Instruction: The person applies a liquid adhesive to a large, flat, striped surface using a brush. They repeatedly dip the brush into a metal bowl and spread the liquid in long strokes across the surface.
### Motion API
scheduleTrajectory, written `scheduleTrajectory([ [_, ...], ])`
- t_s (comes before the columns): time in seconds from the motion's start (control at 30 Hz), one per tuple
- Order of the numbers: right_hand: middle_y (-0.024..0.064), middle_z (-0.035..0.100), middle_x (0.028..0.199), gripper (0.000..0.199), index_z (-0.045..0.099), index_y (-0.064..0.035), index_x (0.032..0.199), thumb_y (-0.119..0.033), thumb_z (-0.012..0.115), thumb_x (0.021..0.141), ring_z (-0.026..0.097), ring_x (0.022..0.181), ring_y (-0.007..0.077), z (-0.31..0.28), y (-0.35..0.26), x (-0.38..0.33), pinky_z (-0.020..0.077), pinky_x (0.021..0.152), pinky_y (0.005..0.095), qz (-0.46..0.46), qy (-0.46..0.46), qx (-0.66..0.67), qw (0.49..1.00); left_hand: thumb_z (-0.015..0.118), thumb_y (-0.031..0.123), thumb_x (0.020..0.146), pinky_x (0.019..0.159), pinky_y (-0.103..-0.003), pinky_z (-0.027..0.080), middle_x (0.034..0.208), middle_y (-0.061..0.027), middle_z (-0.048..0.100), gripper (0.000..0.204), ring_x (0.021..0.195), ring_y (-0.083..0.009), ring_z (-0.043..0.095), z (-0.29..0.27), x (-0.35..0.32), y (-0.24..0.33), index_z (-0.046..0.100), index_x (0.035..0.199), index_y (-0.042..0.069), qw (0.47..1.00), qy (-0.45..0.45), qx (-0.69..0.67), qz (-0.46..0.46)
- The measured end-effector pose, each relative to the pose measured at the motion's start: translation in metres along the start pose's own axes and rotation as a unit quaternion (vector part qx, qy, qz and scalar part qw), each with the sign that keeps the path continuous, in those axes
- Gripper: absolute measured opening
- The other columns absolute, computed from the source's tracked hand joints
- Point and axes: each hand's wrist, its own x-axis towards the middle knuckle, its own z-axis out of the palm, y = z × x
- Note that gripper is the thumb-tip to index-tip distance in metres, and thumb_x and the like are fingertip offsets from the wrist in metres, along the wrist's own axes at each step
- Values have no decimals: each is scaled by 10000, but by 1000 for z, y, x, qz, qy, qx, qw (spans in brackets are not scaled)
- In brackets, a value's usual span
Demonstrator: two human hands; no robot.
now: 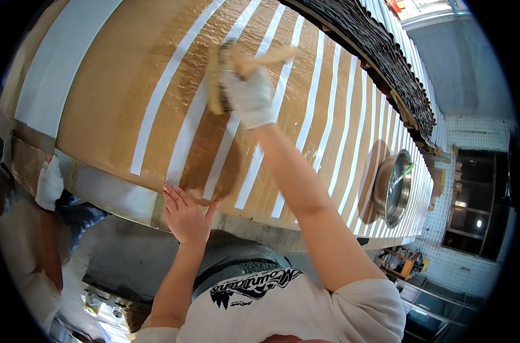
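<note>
My right hand, in a white glove, grips a wide brush with a wooden handle. Both are smeared by motion, and the bristles appear to be against the brown sheet. Glossy wet patches spread over that sheet around the brush. Long white strips lie across it in parallel rows. My bare left hand rests at the near edge of the sheet, fingers stretched out and thumb apart, holding nothing.
A metal bowl with a green-handled tool in it stands on the striped surface to the right. Dark, ridged stacked material runs along the far edge. At the left, another person's white-gloved hand touches the table's corner. A wide white panel lies beyond it.
</note>
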Motion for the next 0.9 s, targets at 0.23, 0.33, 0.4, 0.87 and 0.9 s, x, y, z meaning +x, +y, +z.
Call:
scheduleTrajectory([
  [0.23,159,681,1174,504,600,-50,1341,-274,668,894,646,1004,310,-202,209,-32,500,905,416,93,228,-105,963,689,634,794,1068,-504,388,1528,-367,330,1073,1373,-467,407,0,-1,-4,381,1428,-176,998,-14,-45,36],
  [0.33,162,701,1109,474,635,-34,1269,-316,672,890,666,983,317,-212,209,-34,508,884,426,134,251,-192,939,678,553,828,1073,-508,383,1542,-358,315,999,1385,-464,390,0,-5,-8,363,1444,-168,996,-5,-66,62],
  [0.4,165,713,1033,424,662,-28,1186,-320,655,879,675,959,309,-169,111,-35,515,828,433,185,176,-152,955,665,474,840,1077,-506,382,1545,-351,315,934,1392,-458,384,1,-5,-18,357,1451,-161,995,10,-68,67],
  [0.87,144,706,1040,436,655,-31,1200,-322,682,877,661,981,271,-120,140,-127,508,852,401,91,126,-36,987,633,225,804,1077,-447,407,1579,-279,322,799,1398,-390,403,-5,-7,-45,363,1482,-101,993,-18,-21,116],
  [0.9,168,684,1153,504,607,-16,1277,-325,669,884,647,1053,294,-148,160,-141,499,914,403,144,189,-56,970,627,217,811,1080,-441,409,1584,-264,325,779,1407,-382,400,-3,-7,-47,375,1484,-85,991,-13,-42,124],
])
